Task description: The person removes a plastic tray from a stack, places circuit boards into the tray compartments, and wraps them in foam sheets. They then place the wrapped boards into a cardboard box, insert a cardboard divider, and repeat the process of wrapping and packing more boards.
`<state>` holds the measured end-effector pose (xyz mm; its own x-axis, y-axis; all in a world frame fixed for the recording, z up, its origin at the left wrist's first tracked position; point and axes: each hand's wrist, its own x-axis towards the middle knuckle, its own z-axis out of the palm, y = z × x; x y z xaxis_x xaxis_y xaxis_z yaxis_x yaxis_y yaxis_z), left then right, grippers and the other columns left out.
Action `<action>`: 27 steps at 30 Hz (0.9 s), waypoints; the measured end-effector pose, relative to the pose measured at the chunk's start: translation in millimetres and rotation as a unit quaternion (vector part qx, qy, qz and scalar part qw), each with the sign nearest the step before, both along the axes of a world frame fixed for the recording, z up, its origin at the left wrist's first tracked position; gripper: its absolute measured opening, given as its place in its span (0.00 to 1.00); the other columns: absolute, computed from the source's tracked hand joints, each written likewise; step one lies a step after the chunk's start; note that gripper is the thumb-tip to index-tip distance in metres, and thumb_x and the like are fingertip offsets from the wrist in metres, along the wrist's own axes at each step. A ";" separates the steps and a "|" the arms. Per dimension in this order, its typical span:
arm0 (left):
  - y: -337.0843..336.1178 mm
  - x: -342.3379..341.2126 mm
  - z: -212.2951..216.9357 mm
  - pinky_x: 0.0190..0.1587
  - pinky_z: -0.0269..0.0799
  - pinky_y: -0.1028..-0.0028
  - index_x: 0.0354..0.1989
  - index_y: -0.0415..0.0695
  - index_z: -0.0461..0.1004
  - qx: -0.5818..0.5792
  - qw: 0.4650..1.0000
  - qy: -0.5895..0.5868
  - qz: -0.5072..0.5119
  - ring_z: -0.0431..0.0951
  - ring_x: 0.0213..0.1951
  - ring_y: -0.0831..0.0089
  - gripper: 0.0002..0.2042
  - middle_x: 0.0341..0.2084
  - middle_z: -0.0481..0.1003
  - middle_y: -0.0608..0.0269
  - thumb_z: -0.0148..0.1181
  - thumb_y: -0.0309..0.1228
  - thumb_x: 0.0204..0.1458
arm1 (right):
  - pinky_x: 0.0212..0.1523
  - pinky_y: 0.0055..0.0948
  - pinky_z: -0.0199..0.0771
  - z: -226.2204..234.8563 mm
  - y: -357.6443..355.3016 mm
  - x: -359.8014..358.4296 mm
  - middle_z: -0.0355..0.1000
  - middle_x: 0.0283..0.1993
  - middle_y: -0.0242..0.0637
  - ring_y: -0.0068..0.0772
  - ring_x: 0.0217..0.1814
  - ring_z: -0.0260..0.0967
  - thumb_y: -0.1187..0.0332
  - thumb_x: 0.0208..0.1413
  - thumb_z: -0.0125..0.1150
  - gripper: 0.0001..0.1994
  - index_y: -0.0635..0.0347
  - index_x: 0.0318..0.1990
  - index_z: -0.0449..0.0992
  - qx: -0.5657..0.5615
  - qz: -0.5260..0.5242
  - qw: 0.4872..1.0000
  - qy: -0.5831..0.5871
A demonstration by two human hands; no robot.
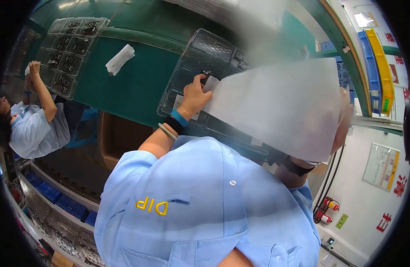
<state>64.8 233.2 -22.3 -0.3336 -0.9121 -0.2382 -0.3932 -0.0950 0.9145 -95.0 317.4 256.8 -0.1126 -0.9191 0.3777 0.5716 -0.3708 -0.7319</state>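
Note:
A large white sheet [276, 102], thin and partly smeared by motion, stretches between my two hands above a clear plastic compartment tray [173, 80]. My left hand [195, 97] is closed at the sheet's narrow left end, thumb and forefinger bent around it. Right at those fingertips shows a small dark part with a metallic glint [206, 75]; whether I grip it or it lies in the tray, I cannot tell. My right hand [344, 118] is closed at the sheet's right edge, blurred and half hidden behind it.
On the green tabletop [124, 95] lies a small white wrapped bundle [120, 59]. Farther left, a co-worker [38, 127] sits by another clear tray [82, 52] filled with small dark parts. Blue and yellow bins [377, 71] stand at right beyond a green frame post [354, 58].

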 end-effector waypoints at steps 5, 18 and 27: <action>-0.4 10.8 -13.2 0.44 0.70 0.69 0.53 0.37 0.61 0.025 0.990 0.112 0.078 0.74 0.38 0.69 0.25 0.37 0.71 0.57 0.54 0.28 0.44 | 0.41 0.25 0.69 1.1 4.8 -26.1 0.64 0.37 0.31 0.23 0.38 0.64 0.61 0.67 0.38 0.12 0.57 0.38 0.66 0.072 -0.169 0.982 0.044; -9.3 49.5 -17.0 0.47 0.72 0.69 0.51 0.43 0.66 0.219 0.834 0.501 0.071 0.74 0.45 0.71 0.19 0.43 0.72 0.59 0.60 0.29 0.49 | 0.50 0.28 0.69 -41.4 28.2 -126.6 0.69 0.49 0.40 0.32 0.50 0.68 0.72 0.61 0.49 0.12 0.68 0.50 0.69 0.150 -0.417 0.895 0.052; -25.2 64.1 -26.6 0.45 0.74 0.68 0.50 0.45 0.68 0.353 0.848 0.396 -0.001 0.75 0.43 0.70 0.18 0.41 0.72 0.61 0.61 0.29 0.51 | 0.53 0.31 0.69 -32.6 74.8 -136.0 0.70 0.51 0.41 0.35 0.52 0.68 0.68 0.58 0.55 0.17 0.68 0.52 0.68 0.192 -0.549 0.670 0.461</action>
<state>128.9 208.1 -48.9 -0.6446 -0.6355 -0.4250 0.3170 -0.7281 0.6078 -231.0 392.3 224.2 -0.6819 -0.5229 0.5115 -0.6530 0.1200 -0.7478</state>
